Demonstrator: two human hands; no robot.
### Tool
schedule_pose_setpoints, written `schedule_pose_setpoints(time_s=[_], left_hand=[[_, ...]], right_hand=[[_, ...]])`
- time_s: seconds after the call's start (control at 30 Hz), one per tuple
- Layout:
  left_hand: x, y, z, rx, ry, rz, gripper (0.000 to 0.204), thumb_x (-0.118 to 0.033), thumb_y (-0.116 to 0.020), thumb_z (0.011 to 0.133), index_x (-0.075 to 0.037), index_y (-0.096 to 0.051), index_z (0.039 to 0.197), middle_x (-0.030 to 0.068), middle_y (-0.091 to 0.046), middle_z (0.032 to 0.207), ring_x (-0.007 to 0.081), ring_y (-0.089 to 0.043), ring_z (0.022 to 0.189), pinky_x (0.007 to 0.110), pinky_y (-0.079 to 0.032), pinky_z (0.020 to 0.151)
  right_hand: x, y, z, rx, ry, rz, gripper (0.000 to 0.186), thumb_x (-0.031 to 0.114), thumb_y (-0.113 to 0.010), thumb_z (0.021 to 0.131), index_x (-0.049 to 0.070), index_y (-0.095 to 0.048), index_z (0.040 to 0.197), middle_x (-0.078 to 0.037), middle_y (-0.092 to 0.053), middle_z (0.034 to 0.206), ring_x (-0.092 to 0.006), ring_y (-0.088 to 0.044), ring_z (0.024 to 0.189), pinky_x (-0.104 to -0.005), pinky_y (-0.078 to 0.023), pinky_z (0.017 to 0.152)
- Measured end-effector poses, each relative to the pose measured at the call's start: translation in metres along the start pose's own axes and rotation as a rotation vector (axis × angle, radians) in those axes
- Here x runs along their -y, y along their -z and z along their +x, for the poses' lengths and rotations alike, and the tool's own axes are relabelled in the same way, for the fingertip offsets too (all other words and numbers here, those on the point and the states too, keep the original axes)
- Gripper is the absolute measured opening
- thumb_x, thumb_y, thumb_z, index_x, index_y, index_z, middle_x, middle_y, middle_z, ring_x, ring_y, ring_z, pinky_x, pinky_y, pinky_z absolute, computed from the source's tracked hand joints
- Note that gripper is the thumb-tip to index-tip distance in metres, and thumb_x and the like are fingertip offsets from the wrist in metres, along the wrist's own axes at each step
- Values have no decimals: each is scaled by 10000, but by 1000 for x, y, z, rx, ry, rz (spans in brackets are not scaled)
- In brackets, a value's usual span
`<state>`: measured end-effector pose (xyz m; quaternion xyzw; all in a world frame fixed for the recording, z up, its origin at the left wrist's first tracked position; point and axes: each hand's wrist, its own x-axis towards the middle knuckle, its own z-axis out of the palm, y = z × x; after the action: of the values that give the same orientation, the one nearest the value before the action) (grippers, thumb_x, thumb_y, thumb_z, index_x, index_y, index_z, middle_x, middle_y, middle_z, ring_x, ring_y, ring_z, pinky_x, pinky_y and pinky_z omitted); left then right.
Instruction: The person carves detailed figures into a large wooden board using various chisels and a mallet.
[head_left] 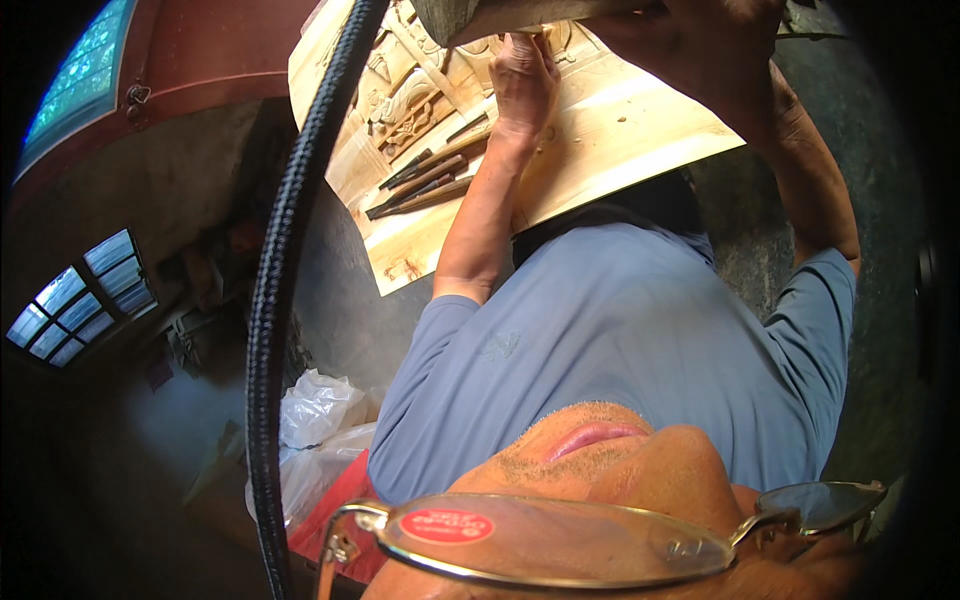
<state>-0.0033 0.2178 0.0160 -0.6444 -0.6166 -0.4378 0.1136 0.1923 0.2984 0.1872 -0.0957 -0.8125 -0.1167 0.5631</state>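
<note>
A pale wooden panel (650, 120) with carved relief lies before me, its carving toward the far left. My left hand (525, 82) is closed in a fist over the carving, around what looks like a carving chisel, mostly hidden by the fist and the mallet. My right hand (700, 50), dark in shadow, grips a wooden mallet (480, 18) whose head hangs above and left of my left fist. The top edge cuts off part of the mallet. Left of my left forearm, several chisels (430, 185) with wooden handles lie side by side on the panel.
A black braided cable (280, 250) runs down the left of the view. Clear plastic bags (325, 410) sit at the lower left beside something red (345, 500). A barred window (80, 300) is in the dark wall at the left.
</note>
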Motion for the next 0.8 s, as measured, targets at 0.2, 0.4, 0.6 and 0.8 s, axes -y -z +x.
schedule_pose_setpoints(time_s=[0.2,0.4,0.6,0.8], left_hand=[[21,5,-14,123,-29,48,333,33,-625,947,-29,-497,1248,212,-646,780,432,-654,665,497,-498,571],[33,7,-19,55,-119,80,103,-15,-651,970,-5,-588,1051,182,-675,721,383,-672,614,474,-520,576],[19,34,-7,-157,-121,-98,257,-181,-802,944,35,-731,1062,153,-787,905,253,-777,768,349,-608,695],[9,48,-4,-172,-143,-89,143,-115,-822,910,1,-773,976,126,-782,879,243,-757,774,358,-571,760]], right_hand=[[8,-24,7,-94,123,-81,453,191,-773,828,205,-731,1279,-81,-722,1020,-210,-737,902,-359,-632,792],[30,-29,8,-26,107,-142,485,264,-730,844,280,-697,1328,-54,-674,1058,-195,-715,938,-360,-633,801],[11,-39,-7,-148,234,-292,493,278,-743,836,298,-696,1326,-62,-676,1066,-213,-718,949,-373,-638,807],[17,-46,-13,-205,234,-280,476,279,-738,856,300,-690,1329,-67,-690,1045,-201,-728,916,-377,-638,791]])
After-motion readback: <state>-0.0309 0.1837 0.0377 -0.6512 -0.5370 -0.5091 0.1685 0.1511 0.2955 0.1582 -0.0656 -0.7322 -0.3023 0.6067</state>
